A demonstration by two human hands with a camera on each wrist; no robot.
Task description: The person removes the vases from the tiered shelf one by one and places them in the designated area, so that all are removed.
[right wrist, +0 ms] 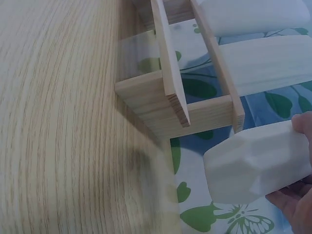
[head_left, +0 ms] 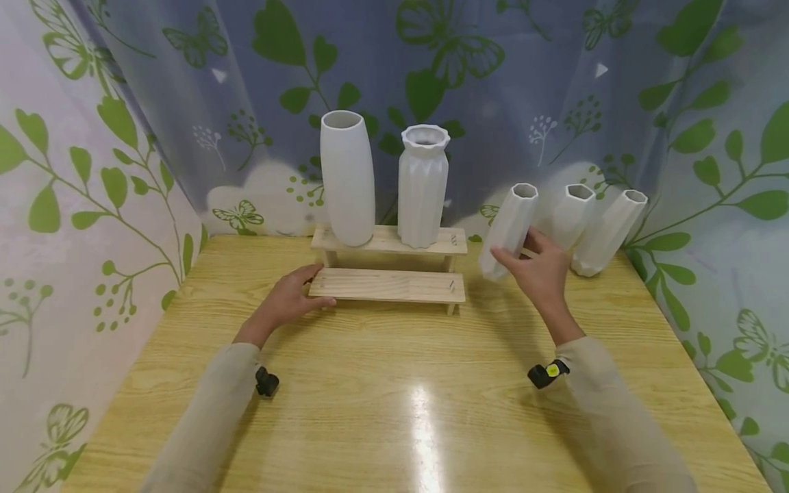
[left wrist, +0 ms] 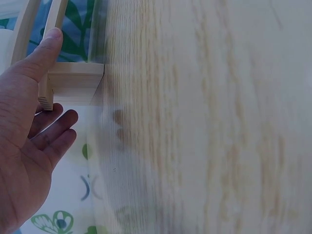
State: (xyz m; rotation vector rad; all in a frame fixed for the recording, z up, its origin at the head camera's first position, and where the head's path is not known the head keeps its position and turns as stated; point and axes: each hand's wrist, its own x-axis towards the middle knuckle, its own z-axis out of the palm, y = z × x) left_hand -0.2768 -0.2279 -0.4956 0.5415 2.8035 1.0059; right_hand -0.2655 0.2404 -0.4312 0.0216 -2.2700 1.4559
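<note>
My right hand (head_left: 545, 270) grips a white faceted vase (head_left: 513, 222) between thumb and fingers, beside the right end of a two-step wooden stand (head_left: 394, 284). In the right wrist view the base of this vase (right wrist: 253, 165) appears raised off the table. My left hand (head_left: 286, 298) holds the left end of the stand's lower step, its thumb along the front edge and a finger at the rear corner. On the upper step stand a tall smooth white vase (head_left: 348, 181) and, to its right, a ribbed white vase with a scalloped rim (head_left: 423, 192).
Two more white vases, a faceted one (head_left: 570, 216) and a slanted-looking one (head_left: 607, 236), stand on the right behind my right hand. The wood-grain table (head_left: 370, 397) meets a leaf-and-butterfly curtain (head_left: 493, 103) at the back and sides.
</note>
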